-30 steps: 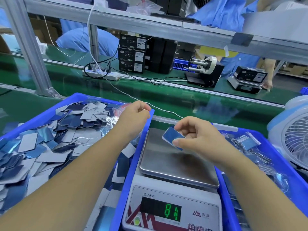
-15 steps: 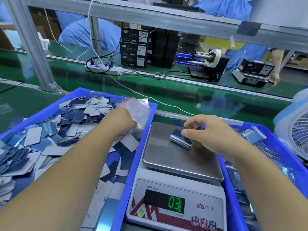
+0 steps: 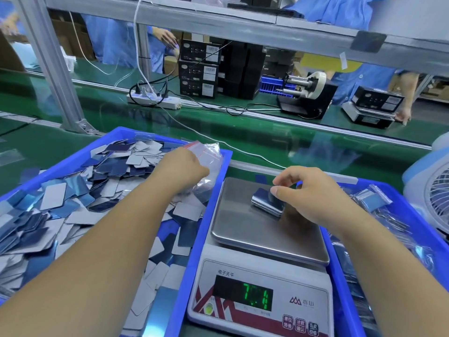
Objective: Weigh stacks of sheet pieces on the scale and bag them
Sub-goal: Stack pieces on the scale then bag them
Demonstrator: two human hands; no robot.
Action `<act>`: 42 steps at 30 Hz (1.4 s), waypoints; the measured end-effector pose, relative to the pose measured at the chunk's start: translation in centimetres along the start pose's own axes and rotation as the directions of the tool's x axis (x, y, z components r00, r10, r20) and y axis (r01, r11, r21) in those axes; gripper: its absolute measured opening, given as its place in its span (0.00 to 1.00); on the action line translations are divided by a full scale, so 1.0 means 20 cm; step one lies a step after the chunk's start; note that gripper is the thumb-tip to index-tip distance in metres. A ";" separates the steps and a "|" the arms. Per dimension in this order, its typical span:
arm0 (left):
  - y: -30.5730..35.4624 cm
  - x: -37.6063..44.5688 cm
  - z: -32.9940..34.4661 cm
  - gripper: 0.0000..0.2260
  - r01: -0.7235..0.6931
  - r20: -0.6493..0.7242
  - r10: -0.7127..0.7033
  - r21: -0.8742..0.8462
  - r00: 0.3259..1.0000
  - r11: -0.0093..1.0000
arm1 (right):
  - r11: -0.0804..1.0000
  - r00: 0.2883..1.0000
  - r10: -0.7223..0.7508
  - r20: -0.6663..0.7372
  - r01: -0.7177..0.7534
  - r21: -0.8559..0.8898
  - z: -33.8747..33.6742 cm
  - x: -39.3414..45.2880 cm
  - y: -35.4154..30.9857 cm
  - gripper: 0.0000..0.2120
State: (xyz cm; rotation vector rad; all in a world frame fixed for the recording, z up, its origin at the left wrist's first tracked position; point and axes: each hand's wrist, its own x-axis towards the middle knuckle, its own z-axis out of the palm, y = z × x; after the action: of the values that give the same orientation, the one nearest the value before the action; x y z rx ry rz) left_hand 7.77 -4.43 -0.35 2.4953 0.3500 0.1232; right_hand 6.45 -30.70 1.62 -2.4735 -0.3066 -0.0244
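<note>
A small stack of shiny blue sheet pieces [image 3: 266, 203] lies on the steel pan of the scale [image 3: 255, 237]. My right hand [image 3: 313, 193] hovers over the stack with only its thumb tip touching the top, the fingers loosely curled and lifted off. The green display [image 3: 255, 297] shows blurred digits. My left hand [image 3: 181, 170] reaches into the left blue bin [image 3: 200, 242] and grips a clear bag [image 3: 210, 155] with a red zip strip; its fingers are hidden. Several loose blue and grey sheet pieces [image 3: 73, 207] fill that bin.
A second blue bin [image 3: 413, 215] to the right of the scale holds filled bags [image 3: 371, 200]. A white fan [image 3: 435, 198] stands at the far right. Beyond lie a green conveyor belt [image 3: 243, 139], a power strip [image 3: 153, 99], black boxes and people in blue.
My right hand lowered the stack onto the pan and loosened its fingers from it. My left hand sank into the bags at the bin's far corner. The display reading changed.
</note>
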 end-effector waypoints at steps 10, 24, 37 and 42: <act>0.16 -0.15 0.06 0.07 0.085 0.337 0.505 -0.885 0.795 0.458 | 0.850 0.993 -0.114 -0.043 0.120 0.513 0.01 -0.03 -0.06 0.09; 0.18 -0.18 0.10 0.21 -0.043 0.319 0.670 -0.885 0.670 0.464 | 0.619 0.976 -0.146 -0.160 0.216 0.755 0.02 -0.05 -0.11 0.11; 0.21 -0.21 0.10 0.08 -0.290 0.160 0.594 -0.755 0.789 0.589 | 0.737 0.975 -0.171 -0.142 0.222 0.638 0.05 -0.05 -0.10 0.07; 0.20 -0.21 0.09 0.08 -0.291 0.173 0.616 -0.763 0.768 0.577 | 0.769 0.966 -0.215 -0.145 0.259 0.585 0.05 -0.04 -0.09 0.07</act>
State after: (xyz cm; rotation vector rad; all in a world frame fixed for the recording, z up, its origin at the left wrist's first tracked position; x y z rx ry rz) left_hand 5.00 -9.69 0.50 1.6956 -0.4972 -0.0756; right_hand 5.16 -28.90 1.76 -1.7813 -0.5105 -0.1041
